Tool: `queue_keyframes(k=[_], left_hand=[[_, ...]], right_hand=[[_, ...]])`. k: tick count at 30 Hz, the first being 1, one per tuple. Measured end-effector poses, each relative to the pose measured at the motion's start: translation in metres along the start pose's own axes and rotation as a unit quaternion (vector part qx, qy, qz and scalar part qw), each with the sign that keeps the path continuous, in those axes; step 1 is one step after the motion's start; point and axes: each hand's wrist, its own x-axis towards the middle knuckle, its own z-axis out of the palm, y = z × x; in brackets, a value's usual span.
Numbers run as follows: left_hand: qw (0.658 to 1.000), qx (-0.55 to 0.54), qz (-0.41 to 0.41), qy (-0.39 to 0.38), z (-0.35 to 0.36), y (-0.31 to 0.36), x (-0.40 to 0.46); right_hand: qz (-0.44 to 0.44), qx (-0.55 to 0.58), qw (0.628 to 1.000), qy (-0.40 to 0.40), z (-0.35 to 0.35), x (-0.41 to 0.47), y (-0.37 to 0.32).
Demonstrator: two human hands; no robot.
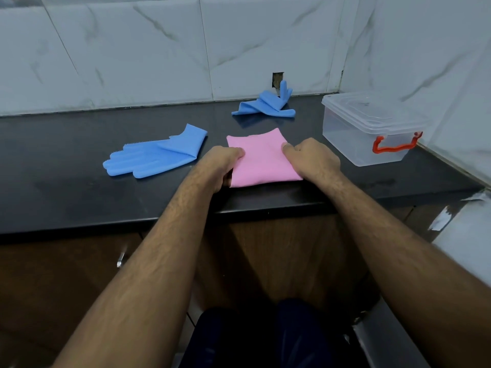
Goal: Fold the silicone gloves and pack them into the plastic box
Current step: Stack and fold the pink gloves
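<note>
**Holding the pink fold at the counter edge**

Gripping the folded pink glove (261, 158) w/ both hands, you've got it lying flat on the black counter (79, 189), right at the front edge. Your left hand (225, 163) sits on its left side: thumb on top, pressed down near the upper-left part, other fingers curled under or against the left edge. Your right hand (313, 159) mirrors that on the right side, thumb tip on the pink surface, fingers curled down over the right edge; how far they wrap underneath you can't tell from this angle. The pink piece reads as a rough square, prob. more than one layer, though the layers aren't clear here.

Relative to the pink glove: one blue glove (154, 155) lies flat just to its left, fingers pointing left, cuff end partly folded over twd the pink one, not touching it. A second blue glove (268, 104) lies crumpled behind it near the tiled wall (159, 54), some fingers sticking up. The clear plastic box (369, 128) stands to its right and slightly behind, apart from it, lid on, red handle (396, 144) on the side facing you.
</note>
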Motion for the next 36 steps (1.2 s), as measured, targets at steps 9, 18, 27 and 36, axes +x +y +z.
queue_keyframes(k=[9, 18, 27, 36], left_hand=[[0.956, 0.128, 0.180, 0.195, 0.011, -0.021, -0.014], [0.945, 0.038, 0.219, 0.239, 0.005, -0.025, -0.020], [0.960, 0.043, 0.214, 0.173, 0.004, -0.029, -0.014], [0.987, -0.039, 0.156, 0.022, -0.020, -0.021, -0.002]], right_hand=[[-0.060, 0.105, 0.989, 0.087, -0.001, -0.015, 0.012], [-0.090, 0.157, 0.983, 0.025, -0.003, -0.020, 0.019], [-0.084, 0.182, 0.979, 0.024, -0.005, -0.016, 0.018], [-0.069, 0.225, 0.972, 0.012, -0.002, -0.011, 0.012]])
